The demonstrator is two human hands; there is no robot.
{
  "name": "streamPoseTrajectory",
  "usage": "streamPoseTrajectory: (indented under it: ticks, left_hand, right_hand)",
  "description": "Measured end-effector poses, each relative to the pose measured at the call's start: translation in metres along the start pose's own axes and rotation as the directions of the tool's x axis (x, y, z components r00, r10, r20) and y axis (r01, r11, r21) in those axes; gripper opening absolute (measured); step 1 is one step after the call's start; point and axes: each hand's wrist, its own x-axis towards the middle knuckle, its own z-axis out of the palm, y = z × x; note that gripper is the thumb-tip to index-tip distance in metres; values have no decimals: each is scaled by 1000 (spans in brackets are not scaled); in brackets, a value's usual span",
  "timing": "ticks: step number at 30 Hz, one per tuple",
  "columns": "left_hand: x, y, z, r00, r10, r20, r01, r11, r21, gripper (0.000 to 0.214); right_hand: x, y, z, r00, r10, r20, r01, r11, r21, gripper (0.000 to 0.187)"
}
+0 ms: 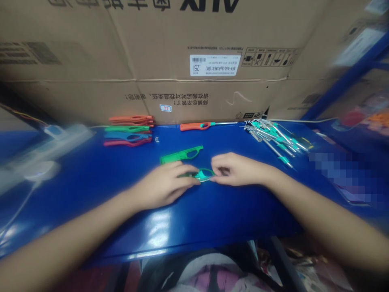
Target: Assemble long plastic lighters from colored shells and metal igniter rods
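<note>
- Mostly hidden beneath the left hand [164, 184]: the green lighter body [203, 175], with only its trigger loop and a dark sliver on show.
- Lay on the blue counter [197, 219] at centre, between both hands, just at 6 o'clock of a loose green shell [181, 155].
- Left fingers: stretched nearly flat, close together, pressed down upon the green lighter body and holding it in place.
- Right hand [235, 168]: fingers curled narrow, tips closed upon the loop end; could not tell what small dark part sat inside the pinch.
- Blurred at 9 o'clock: a white power strip [54, 138] with its cable.
- At 11 o'clock, a stack of coloured shells [129, 129], orange, green, blue and red, edges smeared.
- At 12 o'clock, an orange lighter [197, 126] against the cardboard box [212, 40], cut off at the top.
- At 2 o'clock, a heap of metal tubes [273, 138] with green fittings, too tangled to count.
- At 3 o'clock, a pixelated patch, unreadable.
- Both forearms cut off at the lower edge.
</note>
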Motion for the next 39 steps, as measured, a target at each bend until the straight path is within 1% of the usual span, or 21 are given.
streamPoseTrajectory:
  ticks: [2,3,6,8,9,15,19,24,32,39]
  left_hand:
    - [0,-1,-1,1000,23,-16,-23,1000,16,30]
    - [0,-1,-1,999,38,-20,-37,999,26,31]
    - [-1,-4,-2,997,75,-28,-73,996,57,31]
    - [-2,-5,-2,996,89,-28,-87,994,69,30]
    - [-2,-6,-2,995,93,-29,-91,993,73,30]
    - [-3,-7,-1,994,105,-40,-101,992,78,30]
    - [-2,-8,0,993,90,-78,-86,995,44,28]
    - [-3,-10,2,993,55,-107,-58,998,-20,27]
    - [-3,-10,4,993,38,-108,-42,999,-32,25]
    - [-2,-8,3,994,43,-100,-44,999,-6,26]
  right_hand:
    - [0,0,1,1000,-12,-2,12,1000,-27,30]
    - [0,-1,1,1000,-13,-6,12,999,-35,28]
    - [0,-1,3,1000,-14,-16,14,999,-52,15]
    - [0,-1,4,999,-36,-8,36,998,-60,5]
    - [0,-1,4,999,-49,-1,49,997,-67,3]
    - [0,-1,5,998,-67,19,68,994,-87,8]
    - [1,-1,5,998,-55,22,56,996,-67,9]
    - [1,0,6,998,-65,6,65,995,-74,11]
    - [1,3,11,991,-118,-57,113,989,-94,19]
    - [3,2,10,995,-63,-76,58,996,-69,16]
